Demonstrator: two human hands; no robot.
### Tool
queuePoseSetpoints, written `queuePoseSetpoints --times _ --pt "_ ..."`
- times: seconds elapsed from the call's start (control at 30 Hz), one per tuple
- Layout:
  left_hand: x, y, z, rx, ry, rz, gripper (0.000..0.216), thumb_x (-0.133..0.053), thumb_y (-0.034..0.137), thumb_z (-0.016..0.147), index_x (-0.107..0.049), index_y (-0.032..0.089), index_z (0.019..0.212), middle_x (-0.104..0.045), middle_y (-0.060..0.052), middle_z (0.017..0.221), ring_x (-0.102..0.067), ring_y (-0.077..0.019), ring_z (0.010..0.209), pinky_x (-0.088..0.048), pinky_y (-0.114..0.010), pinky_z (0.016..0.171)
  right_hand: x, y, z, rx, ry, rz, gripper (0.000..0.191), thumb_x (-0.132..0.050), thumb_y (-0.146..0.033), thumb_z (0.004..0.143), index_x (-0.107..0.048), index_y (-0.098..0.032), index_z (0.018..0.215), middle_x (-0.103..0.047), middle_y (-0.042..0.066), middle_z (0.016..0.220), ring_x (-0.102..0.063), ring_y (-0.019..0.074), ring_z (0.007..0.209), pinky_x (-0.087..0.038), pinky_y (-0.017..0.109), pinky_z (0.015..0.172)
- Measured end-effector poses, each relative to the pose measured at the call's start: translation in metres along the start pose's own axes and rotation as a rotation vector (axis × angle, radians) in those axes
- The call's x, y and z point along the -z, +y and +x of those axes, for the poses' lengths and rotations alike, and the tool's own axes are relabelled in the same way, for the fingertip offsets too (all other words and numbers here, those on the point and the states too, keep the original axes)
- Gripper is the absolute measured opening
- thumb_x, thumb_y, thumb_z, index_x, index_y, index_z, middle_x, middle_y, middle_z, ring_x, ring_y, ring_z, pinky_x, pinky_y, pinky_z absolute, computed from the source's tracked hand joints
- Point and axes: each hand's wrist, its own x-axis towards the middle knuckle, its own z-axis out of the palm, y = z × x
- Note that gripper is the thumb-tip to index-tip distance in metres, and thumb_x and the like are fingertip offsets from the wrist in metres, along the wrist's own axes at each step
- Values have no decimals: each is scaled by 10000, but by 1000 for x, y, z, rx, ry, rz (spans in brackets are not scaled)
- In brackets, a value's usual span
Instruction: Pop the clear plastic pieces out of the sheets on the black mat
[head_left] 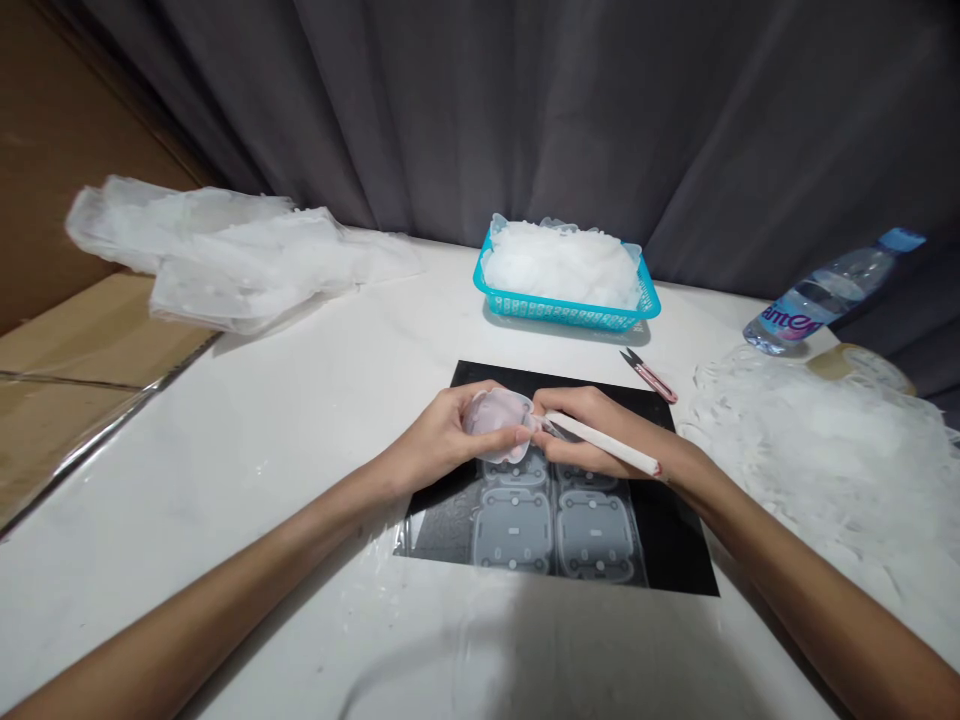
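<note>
My left hand is closed on a small rounded translucent plastic piece, pinching it between thumb and fingers. Against the piece's right edge, my right hand grips a slim white-handled tool with a reddish end. Its tip is hidden among the fingers, so I cannot tell its kind. Below both hands lies a black mat. On that mat rests a clear sheet of moulded rounded-square pieces, partly covered by the hands.
A blue basket heaped with translucent pieces stands behind the mat. Pink-handled thread snips lie near its corner. To the right are a water bottle, a tape roll and piled clear scraps. Plastic sheets and cardboard occupy the left.
</note>
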Motion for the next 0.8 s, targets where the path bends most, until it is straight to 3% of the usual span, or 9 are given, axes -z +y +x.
queuePoseSetpoints --times 0.33,0.5,0.63,0.8 --pt "-4 -4 1 -24 -29 -4 269 -788 348 859 -626 141 915 -593 29 778 -503 -93 665 -383 -212 602 -7 4 5 140 70 -146 100 -607 -148 841 -535 -194 789 -522 -32 767 -475 126 693 -355 244 680" --pt "0 -5 0 -37 -28 47 260 -788 326 833 -633 152 950 -620 13 837 -547 -117 727 -414 -221 641 -14 12 4 217 138 -280 151 -578 -102 835 -487 -207 778 -507 -15 792 -483 158 775 -368 265 728" --pt "4 -5 -1 11 -74 52 253 -795 312 812 -611 160 897 -557 42 746 -495 -99 640 -376 -217 580 -13 16 2 181 147 -312 143 -603 -93 831 -518 -208 823 -515 -17 816 -494 157 785 -375 260 716" --pt "10 -5 0 9 -67 65 322 -823 390 813 -621 148 873 -564 32 738 -507 -103 646 -393 -220 580 -3 9 -1 127 79 -187 83 -664 -156 869 -630 -201 930 -654 0 907 -604 156 815 -441 264 788"
